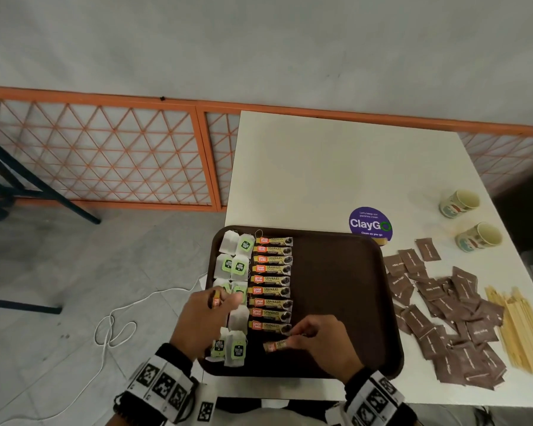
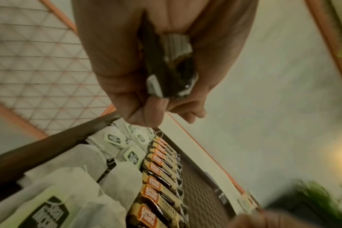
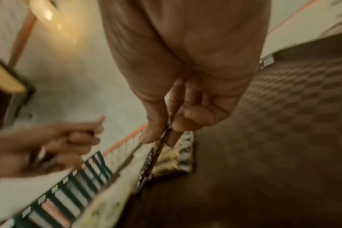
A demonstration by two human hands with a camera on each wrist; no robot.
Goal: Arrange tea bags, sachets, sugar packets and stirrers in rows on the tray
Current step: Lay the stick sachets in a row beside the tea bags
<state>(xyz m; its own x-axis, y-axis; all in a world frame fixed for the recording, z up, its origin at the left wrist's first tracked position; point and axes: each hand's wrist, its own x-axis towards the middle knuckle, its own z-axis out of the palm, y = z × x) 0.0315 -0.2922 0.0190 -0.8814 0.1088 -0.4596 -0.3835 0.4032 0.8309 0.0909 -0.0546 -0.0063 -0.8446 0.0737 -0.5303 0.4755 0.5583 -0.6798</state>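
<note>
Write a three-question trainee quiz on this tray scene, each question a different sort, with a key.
1. True or false: the brown sugar packets already lie in a row on the tray.
2. Multiple choice: what does the right hand pinch? A) a tea bag B) a coffee sachet C) a stirrer
3. Fill in: the left hand holds spare sachets above the column of ____.

Key: 1 false, they lie loose on the table beside the wooden stirrers; 2 B; 3 tea bags.
</note>
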